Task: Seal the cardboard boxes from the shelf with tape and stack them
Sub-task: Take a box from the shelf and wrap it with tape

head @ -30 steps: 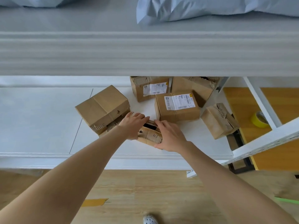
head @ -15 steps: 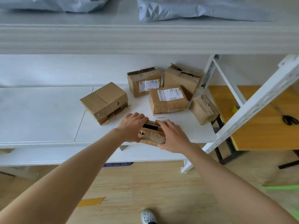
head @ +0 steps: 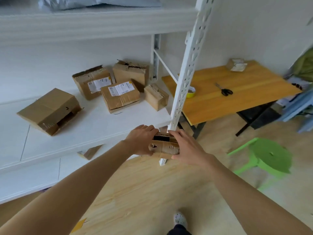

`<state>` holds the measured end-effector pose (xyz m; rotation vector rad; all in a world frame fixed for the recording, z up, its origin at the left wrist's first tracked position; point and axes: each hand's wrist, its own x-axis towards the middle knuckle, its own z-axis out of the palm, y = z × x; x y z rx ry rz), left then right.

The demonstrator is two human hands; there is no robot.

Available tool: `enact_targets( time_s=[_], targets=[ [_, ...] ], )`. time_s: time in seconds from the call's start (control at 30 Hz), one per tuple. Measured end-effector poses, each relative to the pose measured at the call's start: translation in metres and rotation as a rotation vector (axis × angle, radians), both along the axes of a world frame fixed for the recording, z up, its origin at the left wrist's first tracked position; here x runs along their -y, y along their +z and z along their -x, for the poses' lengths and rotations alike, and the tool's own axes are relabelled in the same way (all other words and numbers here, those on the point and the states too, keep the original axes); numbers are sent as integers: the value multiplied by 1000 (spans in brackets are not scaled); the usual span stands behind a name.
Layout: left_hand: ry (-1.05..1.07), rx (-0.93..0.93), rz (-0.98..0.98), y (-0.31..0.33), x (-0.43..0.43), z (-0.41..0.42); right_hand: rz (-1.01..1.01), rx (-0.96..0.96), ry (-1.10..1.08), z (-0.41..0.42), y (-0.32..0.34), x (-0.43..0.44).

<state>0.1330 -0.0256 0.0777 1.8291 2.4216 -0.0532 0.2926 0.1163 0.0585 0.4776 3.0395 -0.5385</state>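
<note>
And the small cardboard box [head: 165,146] is off the shelf [head: 101,129]! Half a second ago it sat at the front edge of the white board; now it is held in the air just past that edge, in front of the foot of the white upright post [head: 188,65]. The left hand [head: 141,141] grips its left end and the right hand [head: 186,148] clasps its right side, thumb underneath. The view has swung right, so the wooden table [head: 237,102] now shows whole, with the yellow tape roll [head: 190,93] partly behind the post, the scissors [head: 225,90] mid-table and another box [head: 237,64] at the far edge. Five boxes stay on the shelf, the large box [head: 49,111] apart at the left and a labelled box [head: 120,95] in the cluster nearest the post. The post stands between box and table; there is bare wooden floor [head: 144,192] below the hands, and a green stool [head: 269,156] stands off to the right.
</note>
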Motion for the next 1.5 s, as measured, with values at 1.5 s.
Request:
enact_targets(
  time_s=[1.5],
  targets=[
    [186,213,-13,-53,-611,88,-55,161,29,101,-28,-632]
  ],
)
